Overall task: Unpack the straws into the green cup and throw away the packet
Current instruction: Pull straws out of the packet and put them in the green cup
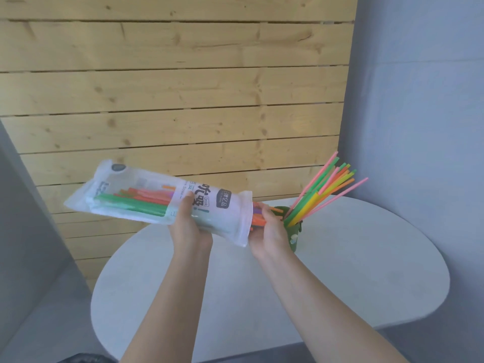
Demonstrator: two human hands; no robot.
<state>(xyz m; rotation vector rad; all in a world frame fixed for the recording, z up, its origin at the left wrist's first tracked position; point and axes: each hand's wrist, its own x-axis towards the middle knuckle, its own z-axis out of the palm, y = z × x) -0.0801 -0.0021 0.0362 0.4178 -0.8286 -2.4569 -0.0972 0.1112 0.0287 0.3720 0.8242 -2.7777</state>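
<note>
My left hand (189, 226) grips the white plastic straw packet (146, 197) from below, holding it nearly level above the table with its open mouth to the right. Green, orange and pink straws still lie inside the packet. My right hand (269, 229) closes on a bunch of orange and purple straws (259, 218) sticking out of the packet's mouth. Just right of that hand stands the green cup (293, 238), partly hidden by it. Several coloured straws (327, 189) lean out of the cup, fanning up to the right.
The cup stands near the back of a round white table (340, 271). A wooden slat wall (170, 100) rises behind, with grey walls left and right. A dark object (83, 358) shows at the bottom edge.
</note>
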